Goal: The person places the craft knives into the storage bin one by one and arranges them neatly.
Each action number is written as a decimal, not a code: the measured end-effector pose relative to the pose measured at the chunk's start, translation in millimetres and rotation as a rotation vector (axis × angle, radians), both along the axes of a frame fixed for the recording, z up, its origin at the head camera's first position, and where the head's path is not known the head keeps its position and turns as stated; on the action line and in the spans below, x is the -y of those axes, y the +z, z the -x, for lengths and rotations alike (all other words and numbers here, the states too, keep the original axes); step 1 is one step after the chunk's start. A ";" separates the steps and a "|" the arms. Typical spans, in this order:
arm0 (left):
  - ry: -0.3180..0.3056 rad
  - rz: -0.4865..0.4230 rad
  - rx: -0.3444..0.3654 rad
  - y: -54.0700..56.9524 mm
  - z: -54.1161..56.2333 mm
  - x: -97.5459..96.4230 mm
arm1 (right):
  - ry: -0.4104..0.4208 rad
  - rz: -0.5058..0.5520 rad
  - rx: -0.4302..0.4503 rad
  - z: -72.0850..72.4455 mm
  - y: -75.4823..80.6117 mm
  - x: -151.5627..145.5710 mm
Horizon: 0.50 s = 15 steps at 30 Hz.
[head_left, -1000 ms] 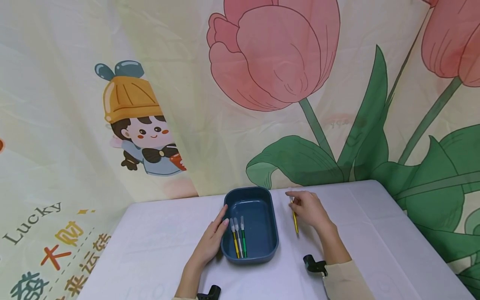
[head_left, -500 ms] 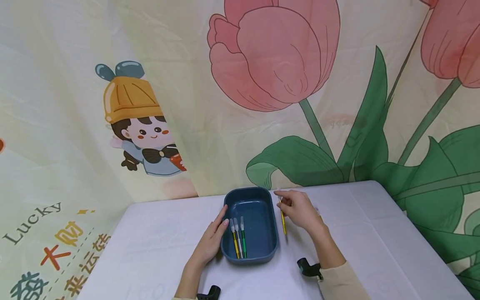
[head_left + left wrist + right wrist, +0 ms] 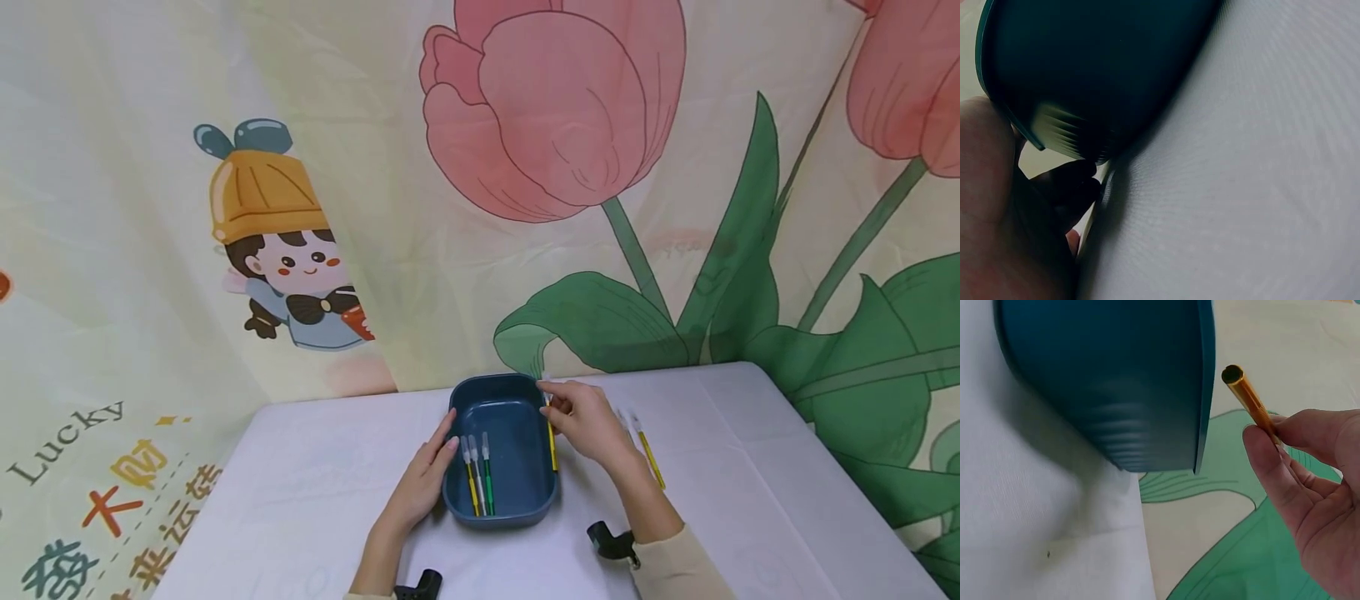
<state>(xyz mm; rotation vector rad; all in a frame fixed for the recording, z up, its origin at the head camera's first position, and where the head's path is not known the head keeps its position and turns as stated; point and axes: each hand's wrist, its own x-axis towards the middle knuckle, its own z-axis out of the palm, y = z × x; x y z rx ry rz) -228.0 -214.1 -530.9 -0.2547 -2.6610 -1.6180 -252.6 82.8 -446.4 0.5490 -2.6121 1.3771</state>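
A dark blue rectangular box (image 3: 517, 483) sits on the table. Two yellow-and-silver and green capped pens lean inside its left part, among them the green pen (image 3: 488, 483). My left hand (image 3: 420, 483) rests against the box's left side, fingertips and thumb right at the rim; the left wrist view shows the thumb (image 3: 988, 169) by the rim and other fingers low beside the wall. My right hand (image 3: 592, 421) pinches a yellow pen (image 3: 1250, 400) between thumb and fingers. In the head view this pen overlaps the box's right rim; the right wrist view shows it beyond that rim.
Another yellow pen (image 3: 650, 458) lies on the white tablecloth (image 3: 750, 500) right of my right forearm, with a further clear-capped one partly hidden behind the hand. A printed backdrop (image 3: 375, 208) stands behind the table's far edge.
My right hand has moved left with the yellow pen, from the table's right part to the box's right rim. Pens behind that hand have come into sight. My left hand has stayed put.
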 end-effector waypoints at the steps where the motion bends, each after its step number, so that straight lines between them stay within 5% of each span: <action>1: -0.001 -0.001 0.002 0.2 0.1 -0.1 | 0.006 0.007 -0.005 -0.8 0.1 1.4; 15: 0.004 -0.010 0.023 1.9 -1.4 -0.1 | 0.017 0.013 0.028 -5.5 1.4 19.3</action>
